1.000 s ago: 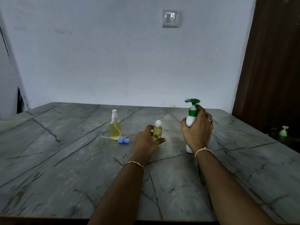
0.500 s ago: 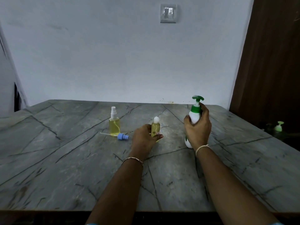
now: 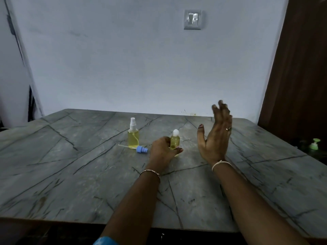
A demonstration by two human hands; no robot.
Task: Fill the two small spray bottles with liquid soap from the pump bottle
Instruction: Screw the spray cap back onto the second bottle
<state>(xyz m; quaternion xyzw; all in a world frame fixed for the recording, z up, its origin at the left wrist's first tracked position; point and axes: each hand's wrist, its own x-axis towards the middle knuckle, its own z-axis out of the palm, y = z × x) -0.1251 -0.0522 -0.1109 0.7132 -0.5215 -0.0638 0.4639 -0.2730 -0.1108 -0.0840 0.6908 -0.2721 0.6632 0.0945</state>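
Observation:
My left hand grips a small bottle of yellow liquid with a round white cap, upright on the grey stone table. To its left stands a second small spray bottle, yellow-filled with a white sprayer on top. A loose blue spray head with its thin tube lies flat on the table between them. My right hand is raised above the table, fingers straight and spread, holding nothing. The white pump bottle with the green top does not show anywhere on the table.
A small green pump bottle sits low in the dark area past the table's right edge. The white wall with a switch plate backs the table. A brown door rises on the right.
My right hand, which gripped the white pump bottle, is now open and lifted, and that bottle is no longer seen. My left hand keeps hold of the small bottle.

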